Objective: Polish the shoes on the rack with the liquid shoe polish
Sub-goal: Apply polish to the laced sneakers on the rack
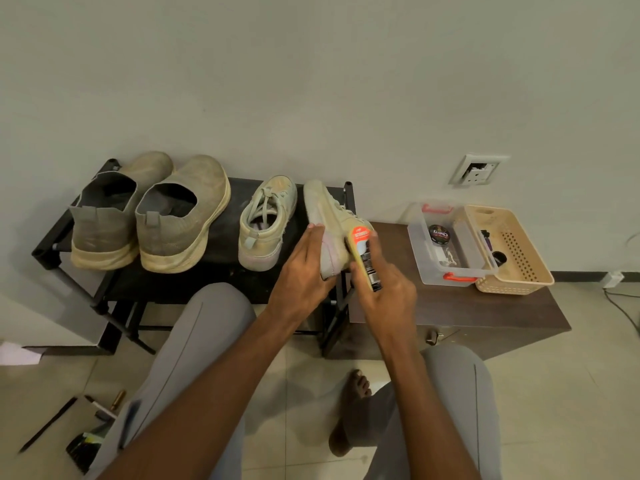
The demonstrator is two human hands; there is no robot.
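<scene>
I see the left hand (pixel 300 271) holding the tilted pale sneaker (pixel 329 230) from its sole side, the fingers nearly straight along it and the thumb beneath. The right hand (pixel 388 292) grasps the liquid polish bottle (pixel 365 254), whose top end touches the sneaker's side. This sneaker is at 3 o'clock on the black rack (pixel 221 237), beside its twin (pixel 265 223).

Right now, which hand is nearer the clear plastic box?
Right. The right hand, gripping the polish bottle, sits just left of the clear plastic box; the left hand holds the sneaker farther left.
</scene>
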